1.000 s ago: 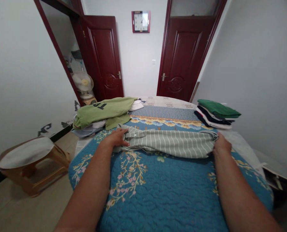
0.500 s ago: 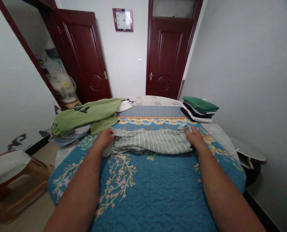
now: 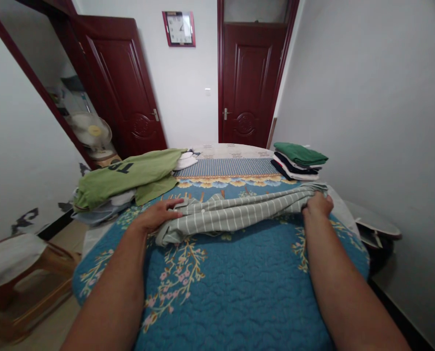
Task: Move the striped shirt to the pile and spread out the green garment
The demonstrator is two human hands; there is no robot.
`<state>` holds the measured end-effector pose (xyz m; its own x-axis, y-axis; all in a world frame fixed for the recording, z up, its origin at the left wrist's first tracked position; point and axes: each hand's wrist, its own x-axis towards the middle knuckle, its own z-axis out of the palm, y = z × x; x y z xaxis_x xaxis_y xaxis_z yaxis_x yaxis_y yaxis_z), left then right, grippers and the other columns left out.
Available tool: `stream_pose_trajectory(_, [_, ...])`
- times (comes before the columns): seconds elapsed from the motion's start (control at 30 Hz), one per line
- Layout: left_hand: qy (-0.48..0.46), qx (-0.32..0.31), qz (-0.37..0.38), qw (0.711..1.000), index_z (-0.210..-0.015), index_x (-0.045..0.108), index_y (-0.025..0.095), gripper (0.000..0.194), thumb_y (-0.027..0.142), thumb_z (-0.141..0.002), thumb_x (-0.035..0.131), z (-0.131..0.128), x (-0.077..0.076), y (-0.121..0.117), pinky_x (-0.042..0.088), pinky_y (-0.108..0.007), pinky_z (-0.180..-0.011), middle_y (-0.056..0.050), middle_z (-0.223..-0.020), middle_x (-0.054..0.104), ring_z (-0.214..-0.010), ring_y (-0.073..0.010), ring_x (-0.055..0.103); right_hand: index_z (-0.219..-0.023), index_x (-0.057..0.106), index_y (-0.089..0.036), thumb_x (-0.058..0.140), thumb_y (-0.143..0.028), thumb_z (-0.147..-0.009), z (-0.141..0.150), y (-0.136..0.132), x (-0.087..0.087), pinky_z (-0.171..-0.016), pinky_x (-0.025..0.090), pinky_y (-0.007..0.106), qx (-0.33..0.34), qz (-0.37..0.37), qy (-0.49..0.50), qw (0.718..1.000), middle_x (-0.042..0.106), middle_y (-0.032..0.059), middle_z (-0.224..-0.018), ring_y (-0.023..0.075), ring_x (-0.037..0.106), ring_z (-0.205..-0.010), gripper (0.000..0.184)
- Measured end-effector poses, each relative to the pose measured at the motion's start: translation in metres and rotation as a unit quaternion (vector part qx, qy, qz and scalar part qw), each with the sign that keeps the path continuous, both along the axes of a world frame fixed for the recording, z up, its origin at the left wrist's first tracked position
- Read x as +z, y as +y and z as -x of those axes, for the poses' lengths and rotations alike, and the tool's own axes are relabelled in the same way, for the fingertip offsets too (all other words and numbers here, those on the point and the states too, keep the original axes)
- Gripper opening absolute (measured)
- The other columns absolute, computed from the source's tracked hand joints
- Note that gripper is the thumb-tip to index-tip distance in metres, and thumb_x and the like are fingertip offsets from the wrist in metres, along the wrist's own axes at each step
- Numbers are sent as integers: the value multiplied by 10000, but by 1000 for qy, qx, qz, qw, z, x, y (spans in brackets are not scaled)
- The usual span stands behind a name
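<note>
A grey-green garment with white stripes (image 3: 235, 212) lies stretched across the blue flowered bedspread (image 3: 232, 287). My left hand (image 3: 158, 214) rests flat on its left end, fingers stretched out over the cloth. My right hand (image 3: 317, 204) is closed on the garment's right end, which is pulled taut and raised a little off the bed.
An unfolded heap with a light green shirt (image 3: 129, 174) on top lies at the bed's left. A folded stack topped by a dark green piece (image 3: 300, 156) sits at the back right. A wooden stool (image 3: 16, 273) stands on the floor at left. Two dark red doors stand behind.
My right hand has drawn the garment's right end outward and up, stretching it longer. My left hand went from gripping the left end to lying flat on it.
</note>
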<state>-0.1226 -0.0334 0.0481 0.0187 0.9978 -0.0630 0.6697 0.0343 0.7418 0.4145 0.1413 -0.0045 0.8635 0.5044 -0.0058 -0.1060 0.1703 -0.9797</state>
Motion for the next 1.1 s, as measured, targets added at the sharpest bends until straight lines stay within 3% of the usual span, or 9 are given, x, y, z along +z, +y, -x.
stream_pose_trajectory(0.1, [104, -71, 40, 991, -1512, 642, 237, 889, 543, -694, 809, -2, -2, 0, 419, -433, -1203, -120, -1564, 616, -1421, -362, 581, -894, 504, -249, 582, -256, -777, -4, 3, -4, -663, 566, 257, 15, -10, 6, 1000, 572, -24, -853, 156, 602, -760, 140])
stream_pose_trajectory(0.2, [197, -66, 82, 975, -1512, 615, 217, 946, 496, -636, 839, -13, -4, 3, 456, -439, -1147, -166, -1535, 631, -1375, -377, 609, -887, 504, -252, 618, -268, -758, -4, 4, -7, -662, 574, 252, 52, -20, 14, 998, 581, -30, -831, 162, 616, -771, 173])
stream_pose_trajectory(0.33, [287, -35, 90, 953, -1091, 769, 207, 457, 315, -647, 769, -33, -7, 11, 527, -449, -926, -163, -1157, 784, -1071, -378, 717, -858, 513, -243, 628, -223, -732, -2, 2, -6, -650, 574, 248, 56, -7, 40, 998, 582, -40, -783, 160, 619, -742, 171])
stream_pose_trajectory(0.43, [295, -50, 26, 954, -740, 708, 220, 77, 284, -697, 713, -41, -8, 12, 499, -449, -899, -151, -923, 747, -992, -360, 703, -847, 528, -233, 614, -186, -731, 0, 2, -4, -633, 565, 241, 54, -3, 50, 997, 579, -46, -761, 152, 619, -715, 152])
stream_pose_trajectory(0.57, [234, -33, -100, 967, -736, 663, 225, 67, 278, -697, 668, -36, 1, 6, 486, -399, -877, -100, -899, 689, -964, -311, 656, -823, 524, -230, 607, -150, -721, 2, 2, -1, -609, 557, 226, 68, -27, 80, 994, 582, -59, -732, 140, 622, -684, 154])
stream_pose_trajectory(0.77, [19, 94, -134, 986, -1031, 688, 221, 300, 358, -775, 612, -22, 12, 0, 476, -317, -713, -13, -884, 698, -809, -229, 630, -847, 572, -227, 682, -171, -672, 16, -3, 6, -607, 581, 237, 169, -7, 106, 980, 627, -68, -697, 150, 653, -663, 214])
stream_pose_trajectory(0.87, [-38, 48, -67, 996, -1176, 728, 252, 429, 467, -807, 680, -27, 15, -1, 514, -324, -760, -33, -1036, 766, -929, -259, 684, -882, 648, -209, 742, -187, -648, 31, -11, 11, -646, 617, 281, 292, 3, 120, 949, 686, -36, -706, 182, 697, -675, 253])
stream_pose_trajectory(1.0, [-13, -130, 79, 988, -858, 793, 240, 389, 595, -701, 818, -38, 22, -9, 523, -327, -750, -19, -858, 768, -848, -262, 696, -935, 726, -179, 826, -253, -671, 56, -31, 17, -720, 634, 327, 498, 5, 109, 861, 746, 25, -757, 238, 755, -761, 292])
stream_pose_trajectory(1.1, [-71, -116, 72, 988, -832, 797, 223, 442, 611, -627, 850, -40, 25, -25, 547, -356, -754, -40, -851, 770, -850, -287, 709, -981, 743, -177, 797, -341, -748, 68, -49, 17, -729, 630, 340, 591, 36, 130, 796, 764, 52, -793, 253, 764, -786, 290])
